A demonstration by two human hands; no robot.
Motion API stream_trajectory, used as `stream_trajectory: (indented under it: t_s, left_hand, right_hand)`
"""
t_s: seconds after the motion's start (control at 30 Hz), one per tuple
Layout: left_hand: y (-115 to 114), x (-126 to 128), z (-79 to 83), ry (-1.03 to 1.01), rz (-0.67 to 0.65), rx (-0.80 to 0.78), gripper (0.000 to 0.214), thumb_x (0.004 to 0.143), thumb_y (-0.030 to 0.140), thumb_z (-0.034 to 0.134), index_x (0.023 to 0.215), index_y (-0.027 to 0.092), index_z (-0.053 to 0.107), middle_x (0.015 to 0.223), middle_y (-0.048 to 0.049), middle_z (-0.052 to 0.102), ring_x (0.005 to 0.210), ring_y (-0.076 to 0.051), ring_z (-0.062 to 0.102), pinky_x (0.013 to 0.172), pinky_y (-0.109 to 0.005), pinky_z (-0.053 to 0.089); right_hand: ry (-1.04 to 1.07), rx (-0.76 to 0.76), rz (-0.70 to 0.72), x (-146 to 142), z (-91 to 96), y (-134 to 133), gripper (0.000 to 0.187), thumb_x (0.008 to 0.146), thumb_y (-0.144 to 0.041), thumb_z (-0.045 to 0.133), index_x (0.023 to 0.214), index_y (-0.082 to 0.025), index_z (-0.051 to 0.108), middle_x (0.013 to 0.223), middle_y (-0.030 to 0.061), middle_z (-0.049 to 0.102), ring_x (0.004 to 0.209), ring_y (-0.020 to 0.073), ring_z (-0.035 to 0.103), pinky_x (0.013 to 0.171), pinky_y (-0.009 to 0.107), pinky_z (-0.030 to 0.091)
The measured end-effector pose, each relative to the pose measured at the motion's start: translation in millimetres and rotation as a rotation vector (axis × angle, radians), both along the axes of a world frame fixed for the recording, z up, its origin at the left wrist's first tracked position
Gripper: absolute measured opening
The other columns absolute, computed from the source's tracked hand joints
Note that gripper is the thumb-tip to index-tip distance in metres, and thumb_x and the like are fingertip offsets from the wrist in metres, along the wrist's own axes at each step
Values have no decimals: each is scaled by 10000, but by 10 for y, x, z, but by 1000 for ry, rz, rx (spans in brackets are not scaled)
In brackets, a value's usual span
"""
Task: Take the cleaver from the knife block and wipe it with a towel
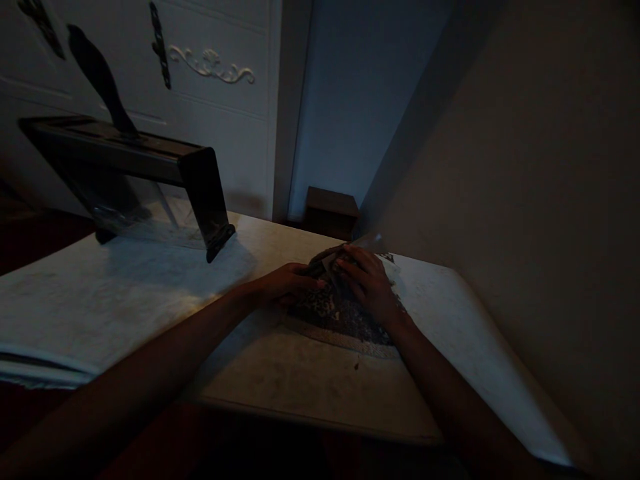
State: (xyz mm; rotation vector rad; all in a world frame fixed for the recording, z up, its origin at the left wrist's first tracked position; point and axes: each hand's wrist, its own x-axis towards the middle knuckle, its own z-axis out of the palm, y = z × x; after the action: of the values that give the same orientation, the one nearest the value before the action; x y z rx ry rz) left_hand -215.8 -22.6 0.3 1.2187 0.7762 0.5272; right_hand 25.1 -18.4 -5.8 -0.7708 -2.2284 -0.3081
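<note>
A dark patterned cloth lies on the pale worktop, near its far right part where the surface meets the plain wall, and both of the person's hands are on it. The cloth's near edge curves in a light-rimmed arc across the top, and its far end is bunched up into a small heap under the fingers. The right hand rests palm down on that bunched part, fingers spread a little and curled over the fabric, pressing on it rather than closed round it. The left hand lies just beside it, touching the cloth's left edge, its fingers stretched toward the right hand; the room is so dim that I cannot tell whether they pinch a fold or only lie against it. The two hands nearly meet over the heap. Both bare forearms reach in from the near edge of the worktop. Well apart to the left, on the same surface, stands a dark block-shaped stand with a dark handle rising from its top. Behind it is a white cabinet door with a scrolled ornament, and in the far corner sits a small dark box.
</note>
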Motion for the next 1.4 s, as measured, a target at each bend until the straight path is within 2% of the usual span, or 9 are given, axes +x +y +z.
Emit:
stream_trajectory:
  t_s: [0.07,0.17,0.3,0.43,0.77,1.0,1.1,1.3,1.4]
  left_hand:
    - [-7,-9,10,13,-19,8,343,753,418,734,839,152,535,509,87,358,355,-36,285,315,-175,186]
    - [-19,-24,24,33,-35,24,341,760,425,725,853,153,543,503,83,374,350,-38,289,313,-175,193]
    - [-39,-31,58,69,-44,32,348,762,441,713,871,158,542,498,82,377,348,-41,286,309,-168,182]
    - [-50,-25,91,108,-38,45,354,758,437,706,923,158,566,508,84,376,345,-42,281,304,-166,179]
    - [-25,-38,27,115,-79,70,413,765,478,689,999,155,582,479,89,360,337,-55,278,293,-168,189]
    - [-39,-39,89,104,-70,-7,383,745,434,717,973,161,574,487,96,330,348,-47,262,306,-156,174]
    - [-31,-56,91,110,-83,-8,368,758,453,703,950,167,574,490,89,335,344,-50,267,304,-162,167]
    - [-14,-97,103,102,-55,-67,368,751,459,711,930,170,569,479,99,279,338,-48,216,304,-164,127]
    - [-1,-116,99,96,-62,-77,367,742,455,723,921,179,560,477,100,270,341,-48,216,310,-165,124]
  right_hand:
    - [57,4,-31,27,-7,18,285,928,-243,551,1201,-254,635,1387,110,518,1304,246,466,1033,484,432]
    - [172,3,-151,69,-19,35,266,922,-287,564,1169,-273,659,1302,104,545,1213,248,512,995,482,452]
    - [298,-13,-299,130,-45,72,252,919,-344,564,1123,-243,672,1149,106,575,1100,239,538,982,468,444]
    - [397,-76,-396,216,-52,131,276,920,-409,536,1078,-220,661,1086,102,577,1065,241,528,988,467,423]
    - [442,-152,-625,468,-77,287,343,905,-468,494,964,-156,623,965,116,626,941,249,542,869,413,423]
    - [470,-299,-692,569,-28,292,386,881,-518,471,955,-173,627,901,113,663,807,246,568,766,389,434]
    - [497,-316,-708,612,4,286,379,870,-522,469,914,-180,626,857,100,659,783,243,569,760,384,430]
    - [827,-188,-654,701,47,332,294,827,-465,508,866,-184,585,857,60,635,829,204,567,798,343,446]
    - [954,-199,-611,741,32,382,320,806,-472,517,887,-169,579,867,55,627,833,190,575,807,333,461]
